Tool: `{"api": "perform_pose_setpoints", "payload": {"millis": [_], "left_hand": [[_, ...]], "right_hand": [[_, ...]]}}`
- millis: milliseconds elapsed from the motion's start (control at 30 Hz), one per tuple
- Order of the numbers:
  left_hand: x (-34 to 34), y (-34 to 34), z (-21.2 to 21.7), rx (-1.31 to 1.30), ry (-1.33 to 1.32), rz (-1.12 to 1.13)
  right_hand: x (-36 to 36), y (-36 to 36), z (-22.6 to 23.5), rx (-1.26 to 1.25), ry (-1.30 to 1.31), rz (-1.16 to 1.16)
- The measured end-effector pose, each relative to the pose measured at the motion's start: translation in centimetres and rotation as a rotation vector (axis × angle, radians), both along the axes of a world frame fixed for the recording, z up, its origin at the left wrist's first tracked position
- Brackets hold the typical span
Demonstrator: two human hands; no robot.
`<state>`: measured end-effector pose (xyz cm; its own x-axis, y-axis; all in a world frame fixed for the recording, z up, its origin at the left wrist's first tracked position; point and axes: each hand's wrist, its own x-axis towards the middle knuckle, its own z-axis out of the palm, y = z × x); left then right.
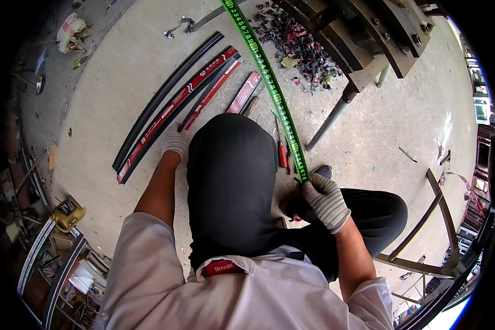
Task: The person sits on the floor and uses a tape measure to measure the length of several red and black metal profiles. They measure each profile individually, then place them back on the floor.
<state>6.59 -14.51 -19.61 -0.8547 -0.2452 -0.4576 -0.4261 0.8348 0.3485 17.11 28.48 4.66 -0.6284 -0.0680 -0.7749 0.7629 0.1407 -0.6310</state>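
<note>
My left hand (176,141), in a pale knitted glove, is closed at the near end of a narrow red-and-black strip (210,93) by my left knee; its fingertips are partly hidden. My right hand (326,202), in a grey-striped glove, pinches the near end of a bright green tape measure (269,78). The tape runs out straight across the floor, past the top of the view. Left of my knee lie a longer strip with a red printed face (182,104) and a plain black strip (166,89). A shorter pink-red strip (244,93) shows beyond the knee.
A red-handled screwdriver (282,155) lies beside the tape. Heavy steel plates on legs (363,44) stand at the upper right, near a heap of black and red scraps (300,49). A bent metal frame (435,220) is at right; a yellow jug (67,213) stands left.
</note>
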Motion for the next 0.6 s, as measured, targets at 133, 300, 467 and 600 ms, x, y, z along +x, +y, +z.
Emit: {"api": "perform_pose_setpoints", "payload": {"millis": [133, 300, 467, 600], "left_hand": [[-0.8, -0.6, 5.2, 0.239, 0.292, 0.138], [-3.7, 0.0, 11.7, 0.287, 0.483, 0.270], [-5.9, 0.6, 17.7, 0.320, 0.672, 0.280], [-8.8, 0.3, 22.4, 0.289, 0.899, 0.280]], "right_hand": [[0.7, 0.1, -0.2, 0.028, 0.105, 0.030], [0.9, -0.3, 1.1, 0.061, 0.126, 0.043], [1.4, -0.9, 1.5, 0.066, 0.147, 0.047], [2.2, -1.2, 2.5, 0.025, 0.166, -0.010]]}}
